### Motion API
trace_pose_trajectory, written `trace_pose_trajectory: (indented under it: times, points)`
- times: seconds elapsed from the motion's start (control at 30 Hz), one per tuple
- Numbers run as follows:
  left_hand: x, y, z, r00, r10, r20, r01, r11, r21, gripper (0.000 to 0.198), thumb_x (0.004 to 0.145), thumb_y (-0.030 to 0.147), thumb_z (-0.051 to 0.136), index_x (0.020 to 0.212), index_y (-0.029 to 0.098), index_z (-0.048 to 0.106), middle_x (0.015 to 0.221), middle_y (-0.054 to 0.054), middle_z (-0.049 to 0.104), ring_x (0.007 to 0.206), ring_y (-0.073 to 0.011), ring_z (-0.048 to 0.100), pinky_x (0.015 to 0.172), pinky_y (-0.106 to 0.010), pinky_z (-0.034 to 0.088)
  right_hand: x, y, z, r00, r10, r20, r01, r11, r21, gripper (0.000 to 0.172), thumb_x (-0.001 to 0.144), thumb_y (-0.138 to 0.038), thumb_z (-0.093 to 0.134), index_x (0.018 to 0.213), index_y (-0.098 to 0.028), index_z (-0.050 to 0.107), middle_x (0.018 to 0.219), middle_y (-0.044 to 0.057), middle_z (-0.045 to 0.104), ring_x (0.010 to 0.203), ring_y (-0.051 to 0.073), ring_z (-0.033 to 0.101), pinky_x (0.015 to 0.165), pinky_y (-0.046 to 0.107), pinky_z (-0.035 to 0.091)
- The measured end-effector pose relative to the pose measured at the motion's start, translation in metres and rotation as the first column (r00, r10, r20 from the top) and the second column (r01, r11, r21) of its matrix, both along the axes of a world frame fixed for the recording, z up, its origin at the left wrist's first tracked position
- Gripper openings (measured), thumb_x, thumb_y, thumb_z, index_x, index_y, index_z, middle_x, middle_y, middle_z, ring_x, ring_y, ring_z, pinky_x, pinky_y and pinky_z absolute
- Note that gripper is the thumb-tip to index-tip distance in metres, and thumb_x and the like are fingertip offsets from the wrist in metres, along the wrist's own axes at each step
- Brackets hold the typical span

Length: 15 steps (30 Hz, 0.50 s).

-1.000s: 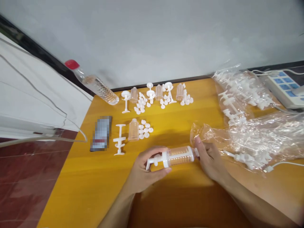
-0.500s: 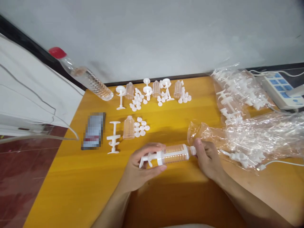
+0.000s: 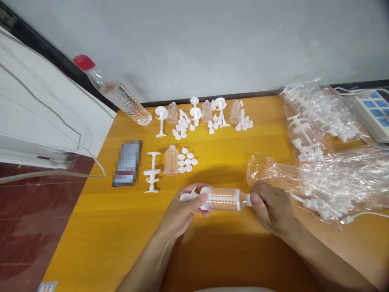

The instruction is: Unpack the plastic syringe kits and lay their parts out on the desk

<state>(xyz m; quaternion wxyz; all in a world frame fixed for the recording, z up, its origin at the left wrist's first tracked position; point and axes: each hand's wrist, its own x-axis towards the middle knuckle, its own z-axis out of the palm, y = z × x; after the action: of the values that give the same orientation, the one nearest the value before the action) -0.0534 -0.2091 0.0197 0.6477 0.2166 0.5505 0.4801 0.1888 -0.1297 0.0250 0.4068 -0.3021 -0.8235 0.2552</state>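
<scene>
A large clear plastic syringe (image 3: 224, 199) with a ribbed barrel and a white plunger inside lies level between my two hands above the table. My left hand (image 3: 185, 209) is wrapped round its white collar and handle end, the thumb pressed on the collar. At the other end, the fingers of my right hand (image 3: 272, 207) close on the small white nozzle at the barrel's neck. Beyond the hands rest a loose white plunger (image 3: 152, 172), an empty clear barrel (image 3: 172, 160) and several small white nozzles (image 3: 187, 161).
Along the wall stand more white plungers (image 3: 161, 121), clear barrels (image 3: 207, 112) and nozzle heaps (image 3: 181, 125). Plastic bags (image 3: 340, 174) of white parts cover the right side, near a power strip (image 3: 375, 111). A red-capped water bottle (image 3: 124, 99) and a phone (image 3: 127, 163) are at left.
My left thumb has moved up onto the syringe's collar. My right hand has turned over at the nozzle, knuckles now upward. The whole view has shifted slightly.
</scene>
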Motion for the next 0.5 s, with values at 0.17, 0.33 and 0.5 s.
trace_pose_trajectory:
  times: [0.17, 0.33, 0.5]
  points:
    - [-0.004, -0.008, 0.01, 0.965, 0.045, -0.257, 0.065, 0.914, 0.401, 0.041, 0.058, 0.012, 0.097, 0.096, 0.022, 0.083, 0.103, -0.008, 0.081, 0.1, -0.0216, 0.076, 0.087, -0.025, 0.061, -0.01, -0.01, 0.006, 0.998, -0.067, -0.021, 0.051, 0.895, -0.442, 0.048, 0.11, -0.023, 0.036, 0.063, -0.019, 0.024, 0.053, -0.005, 0.024, 0.047, 0.006, 0.024, 0.046, 0.023, 0.02]
    - [0.003, -0.004, 0.005, 1.0, 0.008, -0.018, -0.007, 0.997, 0.079, 0.041, 0.068, 0.042, 0.095, 0.098, 0.017, 0.081, 0.08, -0.004, 0.076, 0.061, -0.0134, 0.069, 0.054, -0.02, 0.058, -0.005, -0.008, 0.011, 0.998, -0.031, -0.055, 0.034, 0.999, 0.042, 0.042, 0.103, -0.008, 0.041, 0.065, -0.019, 0.03, 0.056, -0.005, 0.029, 0.05, 0.007, 0.024, 0.05, 0.027, 0.018]
    - [0.007, 0.003, -0.003, 0.985, -0.049, 0.165, 0.075, 0.985, -0.154, 0.055, 0.065, 0.063, 0.09, 0.078, 0.012, 0.074, 0.052, -0.004, 0.066, 0.038, -0.0106, 0.056, 0.035, -0.017, 0.045, 0.005, 0.001, 0.012, 0.99, 0.108, 0.095, -0.133, 0.939, 0.319, 0.029, 0.108, -0.025, 0.044, 0.079, -0.021, 0.046, 0.069, 0.002, 0.055, 0.062, 0.012, 0.045, 0.057, 0.026, 0.037]
